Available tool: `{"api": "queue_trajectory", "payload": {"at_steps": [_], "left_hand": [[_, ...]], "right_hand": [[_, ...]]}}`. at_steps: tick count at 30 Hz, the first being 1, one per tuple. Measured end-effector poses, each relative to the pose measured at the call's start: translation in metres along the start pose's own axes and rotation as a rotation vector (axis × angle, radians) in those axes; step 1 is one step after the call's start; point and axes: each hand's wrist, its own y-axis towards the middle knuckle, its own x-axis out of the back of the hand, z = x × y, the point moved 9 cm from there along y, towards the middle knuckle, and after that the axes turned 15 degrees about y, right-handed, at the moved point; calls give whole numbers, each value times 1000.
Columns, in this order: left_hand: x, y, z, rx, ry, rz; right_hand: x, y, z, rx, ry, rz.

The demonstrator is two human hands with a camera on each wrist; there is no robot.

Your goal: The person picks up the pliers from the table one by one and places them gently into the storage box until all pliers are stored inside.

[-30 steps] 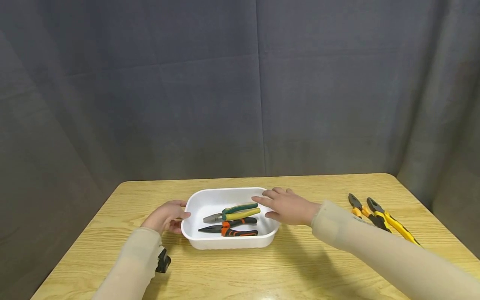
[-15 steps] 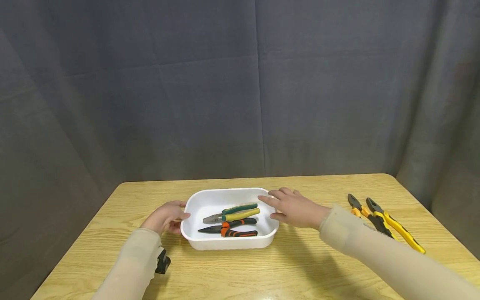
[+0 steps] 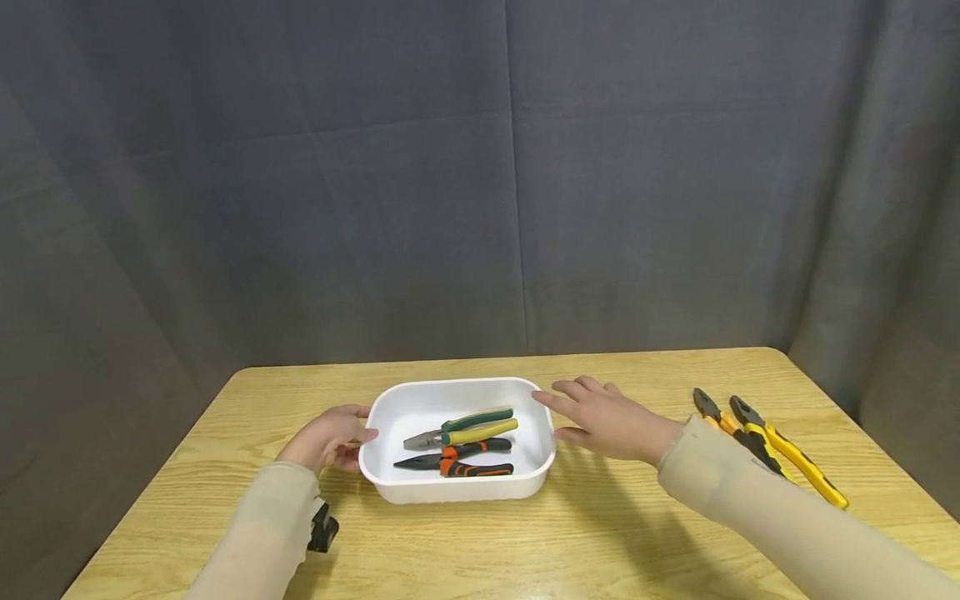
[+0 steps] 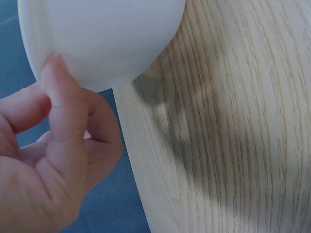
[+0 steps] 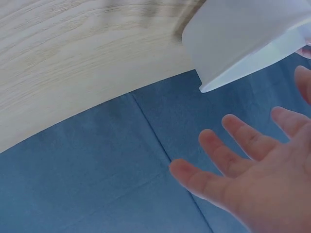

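A white plastic tray (image 3: 459, 492) stands on the wooden table. In it lie combination pliers with green and yellow handles (image 3: 482, 432) and, nearer me, long-nose pliers with black and orange handles (image 3: 477, 470). My left hand (image 3: 327, 438) pinches the left rim; its thumb (image 4: 57, 80) lies inside the wall in the left wrist view, with the other fingers curled outside. Just off the tray's right end, my right hand (image 3: 611, 421) holds nothing. The right wrist view shows its fingers (image 5: 250, 138) spread, apart from the tray wall.
To the right lie two more pliers, one with orange and black handles (image 3: 729, 423) and one with yellow and black handles (image 3: 806, 467); my right sleeve overlaps part of them. A grey curtain (image 3: 420, 183) hangs behind the table's far edge. A small black device (image 3: 322, 527) is on my left wrist.
My right hand has drawn back to the right, from over the tray's right end to just outside it. The left hand keeps its hold, and the pliers lie as before.
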Motion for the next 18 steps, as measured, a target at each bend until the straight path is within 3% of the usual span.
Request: {"api": "queue_trajectory", "payload": {"at_steps": [18], "left_hand": [[0,0,0,-3,-9,-3]], "right_hand": [[10,-20,-11,-59,20,-25]]}}
